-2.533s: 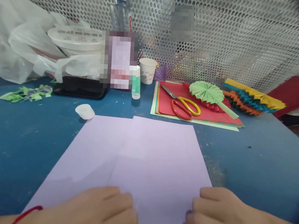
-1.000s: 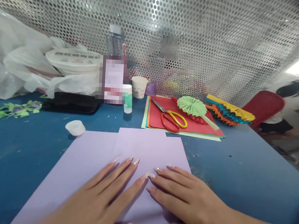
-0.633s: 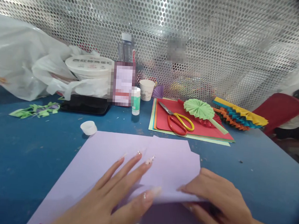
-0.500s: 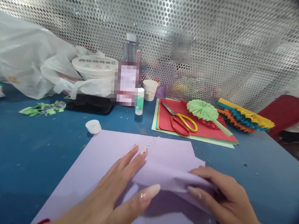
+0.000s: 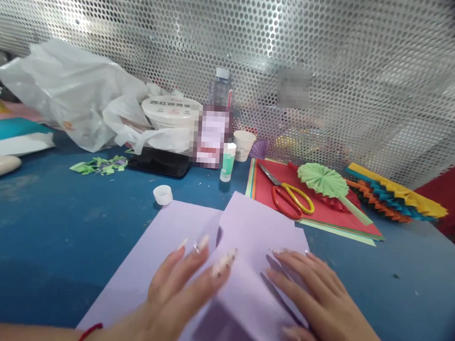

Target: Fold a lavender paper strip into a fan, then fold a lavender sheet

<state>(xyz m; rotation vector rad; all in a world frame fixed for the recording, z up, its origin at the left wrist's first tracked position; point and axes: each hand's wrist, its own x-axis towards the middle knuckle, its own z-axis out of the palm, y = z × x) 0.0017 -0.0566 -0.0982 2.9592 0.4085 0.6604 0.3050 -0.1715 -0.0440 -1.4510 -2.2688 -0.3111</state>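
A large lilac paper sheet [image 5: 146,258] lies on the blue table in front of me. On top of it is another lilac piece [image 5: 257,228], bent, its near part raised and casting a shadow. My left hand [image 5: 183,293] has its fingers spread at this piece's left side, fingertips slightly blurred. Stretched fingers of my right hand [image 5: 320,297] rest on its right side, where a dark gap shows under a paper edge. Whether the upper piece is joined to the sheet below, I cannot tell.
Behind the paper stand a glue stick [image 5: 228,163], its white cap [image 5: 162,195], a paper cup [image 5: 244,145] and a black phone [image 5: 159,162]. Scissors [image 5: 289,196] and a green paper fan [image 5: 322,181] lie on coloured sheets. A plastic bag [image 5: 82,96] sits back left.
My right hand has gone from pinching the lilac paper to lying on it with fingers stretched. The upper piece now reaches further back. The view has swung left.
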